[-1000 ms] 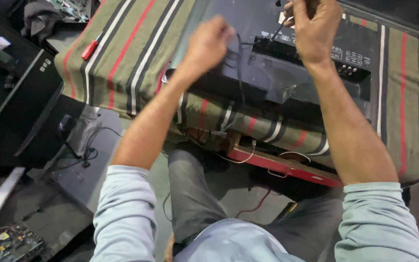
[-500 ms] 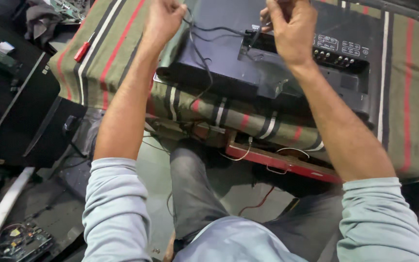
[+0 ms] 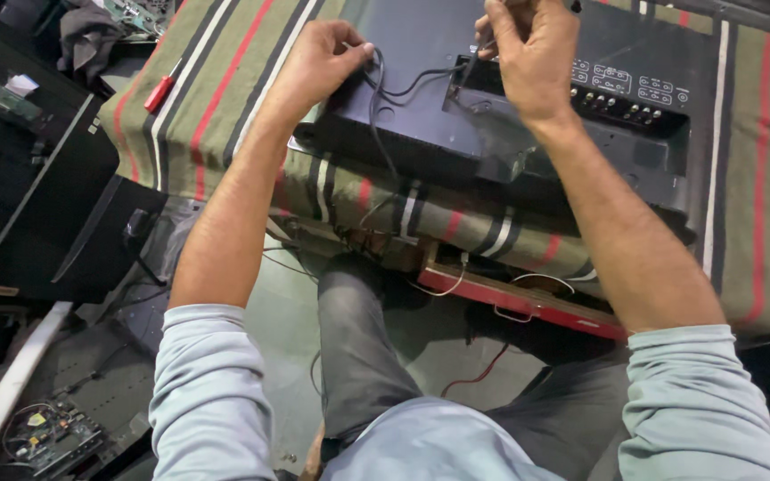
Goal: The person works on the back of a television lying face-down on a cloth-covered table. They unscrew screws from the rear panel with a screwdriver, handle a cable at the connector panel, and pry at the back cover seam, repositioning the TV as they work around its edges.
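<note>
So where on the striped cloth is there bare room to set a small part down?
Bare striped cloth lies between the red-handled screwdriver and the left hand, and at far right beside the black flat device. It is crowded where both hands, the right hand included, work the black cables.

sleeves: pale blue-grey, soft fabric, pushed up to the elbows
forearms: bare below the sleeves
shirt front: same pale blue-grey
trousers: dark grey, faded at the thigh
</note>
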